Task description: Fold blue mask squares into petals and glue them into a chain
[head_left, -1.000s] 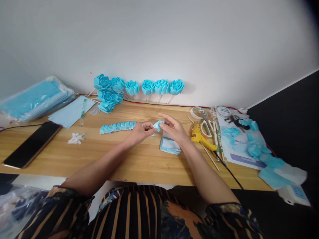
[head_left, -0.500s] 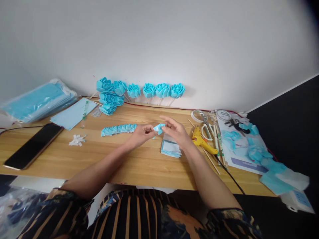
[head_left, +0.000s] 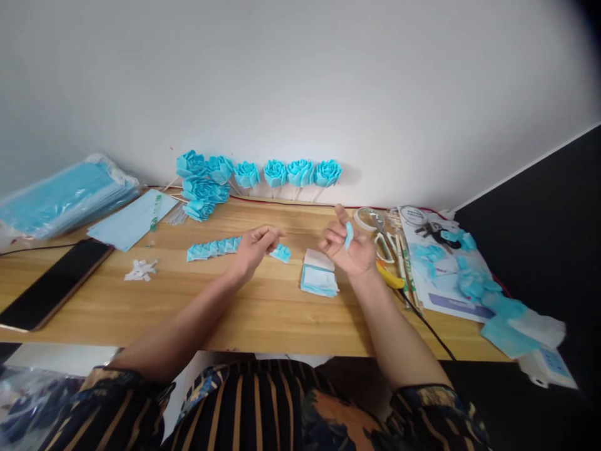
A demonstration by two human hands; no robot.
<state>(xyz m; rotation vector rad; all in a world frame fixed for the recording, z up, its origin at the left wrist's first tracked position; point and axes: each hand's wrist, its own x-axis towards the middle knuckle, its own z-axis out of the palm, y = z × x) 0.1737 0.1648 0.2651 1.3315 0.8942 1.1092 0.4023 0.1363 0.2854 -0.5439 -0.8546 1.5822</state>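
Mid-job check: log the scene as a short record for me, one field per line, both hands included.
Left hand: left hand above the table, fingers bent; grip hidden
Right hand: right hand with palm showing, small blue piece against its fingers; grip unclear
Beside left hand: row of folded blue pieces; folded blue piece on the other side
Beside right hand: stack of cut sheets
Along wall: blue flowers on sticks
Right side: scissors; yellow glue gun, partly hidden
Left side: phone; white scraps
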